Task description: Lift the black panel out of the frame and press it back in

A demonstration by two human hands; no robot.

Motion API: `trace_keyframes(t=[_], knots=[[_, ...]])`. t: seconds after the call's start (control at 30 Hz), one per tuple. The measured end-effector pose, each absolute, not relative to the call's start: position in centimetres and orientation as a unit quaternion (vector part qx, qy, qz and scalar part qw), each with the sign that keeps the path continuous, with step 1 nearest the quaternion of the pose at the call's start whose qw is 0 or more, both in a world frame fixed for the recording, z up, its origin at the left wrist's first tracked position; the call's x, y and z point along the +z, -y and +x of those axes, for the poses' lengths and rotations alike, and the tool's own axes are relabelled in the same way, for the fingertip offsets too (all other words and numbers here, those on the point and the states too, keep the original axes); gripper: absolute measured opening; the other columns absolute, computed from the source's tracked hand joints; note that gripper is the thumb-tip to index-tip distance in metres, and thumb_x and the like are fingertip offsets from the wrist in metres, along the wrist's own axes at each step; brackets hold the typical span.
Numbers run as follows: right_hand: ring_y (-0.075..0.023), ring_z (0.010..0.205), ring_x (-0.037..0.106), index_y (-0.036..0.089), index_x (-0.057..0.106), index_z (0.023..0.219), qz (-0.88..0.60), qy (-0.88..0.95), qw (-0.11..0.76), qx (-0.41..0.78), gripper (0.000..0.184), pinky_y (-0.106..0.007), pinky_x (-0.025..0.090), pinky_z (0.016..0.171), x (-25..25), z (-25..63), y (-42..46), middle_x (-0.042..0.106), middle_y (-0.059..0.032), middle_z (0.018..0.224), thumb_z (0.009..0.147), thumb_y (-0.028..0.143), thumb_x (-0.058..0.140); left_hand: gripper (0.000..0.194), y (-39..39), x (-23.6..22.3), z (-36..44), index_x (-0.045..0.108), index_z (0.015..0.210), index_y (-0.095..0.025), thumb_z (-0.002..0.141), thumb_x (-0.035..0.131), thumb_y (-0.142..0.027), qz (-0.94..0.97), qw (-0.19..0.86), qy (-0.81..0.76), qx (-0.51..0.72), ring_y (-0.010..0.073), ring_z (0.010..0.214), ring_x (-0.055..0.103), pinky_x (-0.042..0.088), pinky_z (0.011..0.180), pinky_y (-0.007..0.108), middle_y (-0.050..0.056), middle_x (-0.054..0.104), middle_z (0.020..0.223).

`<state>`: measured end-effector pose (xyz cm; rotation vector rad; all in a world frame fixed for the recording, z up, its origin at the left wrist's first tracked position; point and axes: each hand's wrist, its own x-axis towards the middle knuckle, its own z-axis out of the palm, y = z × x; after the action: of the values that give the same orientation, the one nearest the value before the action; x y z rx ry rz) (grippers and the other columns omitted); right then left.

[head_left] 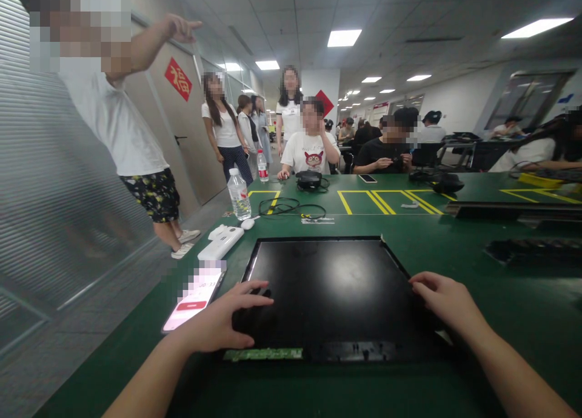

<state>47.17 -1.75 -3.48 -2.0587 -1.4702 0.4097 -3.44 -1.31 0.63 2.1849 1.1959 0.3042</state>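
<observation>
A black LCD screen panel [327,290] in a thin dark frame lies flat on the green table in front of me, its glossy face up. Along its near edge runs a green circuit board strip [268,353], on the left side. My left hand [222,318] rests over the panel's left edge, fingers spread and partly on the screen. At the right edge, my right hand [443,296] has its fingers bent together on the frame; the fingers' undersides are hidden.
Left of the panel lie a lit phone [195,300] and a white power bank [221,243]. A water bottle [239,193] and a black cable [291,207] stand beyond. Dark strips [509,210] lie at right. Several people sit or stand around; one person [113,121] points at left.
</observation>
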Motion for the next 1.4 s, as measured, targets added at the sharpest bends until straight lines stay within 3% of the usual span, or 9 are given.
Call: trace_keyframes(t=[0.4,0.6,0.7,0.83,1.1,1.4], knots=[[-0.0265,0.074,0.073,0.026,0.08,0.086,-0.773,0.548,0.28,0.156,0.035,-0.038,0.054,0.073,-3.2,47.0,1.8,0.078,-0.0046,0.081,0.077,0.047,0.053,0.062,1.7,0.9,-3.0,0.077,0.127,-0.041,0.071,0.082,-0.017,0.836,0.302,-0.436,0.14,0.0348,0.15,0.046,0.04,0.121,0.051,0.002,0.046,0.166],[-0.0269,0.075,0.073,0.027,0.08,0.085,-0.771,0.551,0.284,0.144,0.034,-0.039,0.053,0.074,-3.4,47.2,1.8,0.077,-0.0038,0.078,0.077,0.046,0.053,0.063,1.6,0.8,-2.9,0.075,0.13,-0.039,0.071,0.082,-0.02,0.839,0.29,-0.44,0.14,0.0361,0.149,0.046,0.039,0.121,0.053,0.004,0.047,0.165],[-0.0264,0.073,0.073,0.027,0.08,0.085,-0.768,0.554,0.288,0.143,0.033,-0.038,0.053,0.072,-3.5,47.2,1.8,0.077,-0.0034,0.078,0.077,0.046,0.053,0.058,1.3,0.4,-3.0,0.072,0.137,-0.035,0.079,0.079,-0.033,0.835,0.27,-0.457,0.145,0.0366,0.148,0.048,0.04,0.12,0.054,0.008,0.049,0.164],[-0.0267,0.074,0.073,0.028,0.08,0.085,-0.767,0.554,0.288,0.149,0.035,-0.038,0.053,0.071,-3.5,47.2,1.8,0.078,-0.0037,0.081,0.077,0.048,0.053,0.052,0.3,-1.0,-3.2,0.069,0.141,-0.028,0.092,0.064,-0.041,0.812,0.194,-0.519,0.184,0.0367,0.145,0.051,0.041,0.119,0.055,0.013,0.052,0.161],[-0.0264,0.074,0.072,0.027,0.08,0.088,-0.774,0.545,0.279,0.162,0.036,-0.039,0.053,0.073,-3.3,47.1,1.8,0.077,-0.0038,0.08,0.077,0.048,0.052,0.047,-1.7,-3.6,-3.8,0.074,0.128,-0.013,0.093,0.049,-0.031,0.778,0.074,-0.6,0.169,0.0407,0.14,0.055,0.041,0.118,0.06,0.023,0.059,0.151],[-0.0261,0.075,0.072,0.027,0.08,0.087,-0.771,0.552,0.278,0.154,0.035,-0.038,0.052,0.073,-3.6,47.3,1.7,0.077,-0.004,0.081,0.077,0.047,0.053,0.05,-1.8,-3.2,-3.3,0.077,0.128,-0.017,0.091,0.044,-0.022,0.774,0.089,-0.609,0.15,0.0357,0.136,0.06,0.045,0.117,0.051,0.017,0.066,0.145]])
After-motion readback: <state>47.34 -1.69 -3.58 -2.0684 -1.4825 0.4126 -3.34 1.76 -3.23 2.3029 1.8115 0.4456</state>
